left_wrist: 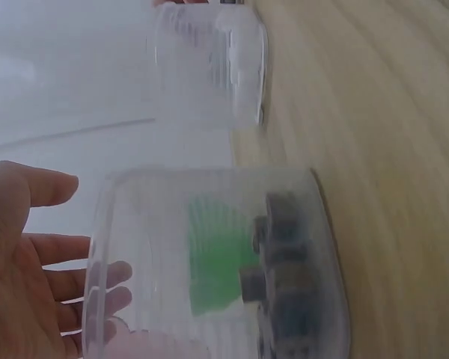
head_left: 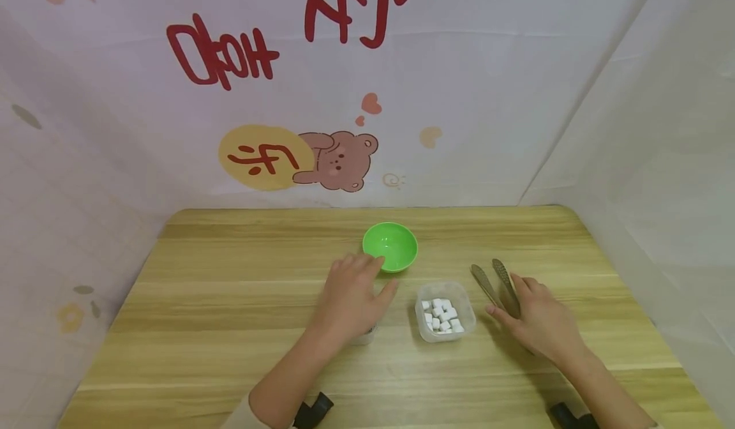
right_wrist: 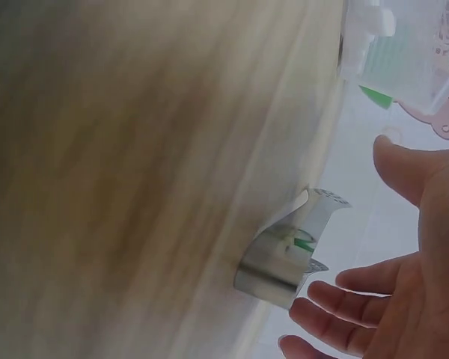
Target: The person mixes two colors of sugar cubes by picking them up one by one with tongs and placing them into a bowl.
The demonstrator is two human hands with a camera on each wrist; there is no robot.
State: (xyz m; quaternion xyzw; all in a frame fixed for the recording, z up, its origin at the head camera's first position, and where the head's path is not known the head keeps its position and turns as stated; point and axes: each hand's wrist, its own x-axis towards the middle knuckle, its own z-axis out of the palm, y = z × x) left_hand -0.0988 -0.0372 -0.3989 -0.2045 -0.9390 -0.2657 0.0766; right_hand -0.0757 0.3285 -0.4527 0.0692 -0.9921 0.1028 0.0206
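Note:
My left hand (head_left: pixel 351 301) hovers with spread fingers above a clear plastic container (left_wrist: pixel 146 179), which it mostly hides in the head view. Inside that container lie dark, chunky blocks (left_wrist: pixel 288 292); their kind is hard to tell. Metal tongs (head_left: pixel 485 282) with perforated tips lie on the table at the right. Beside them is my right hand (head_left: pixel 542 323), thumb and fingers apart around the tongs. In the right wrist view the fingers are close to the curved end of the tongs (right_wrist: pixel 273 262) without gripping it. White cubes (head_left: pixel 442 317) fill the bottom of a second clear container (head_left: pixel 472 317).
A green bowl (head_left: pixel 390 244) stands behind the two containers, near the back of the wooden table (head_left: pixel 241 276). White printed cloth (head_left: pixel 471 97) rises behind the table's back edge and along both sides.

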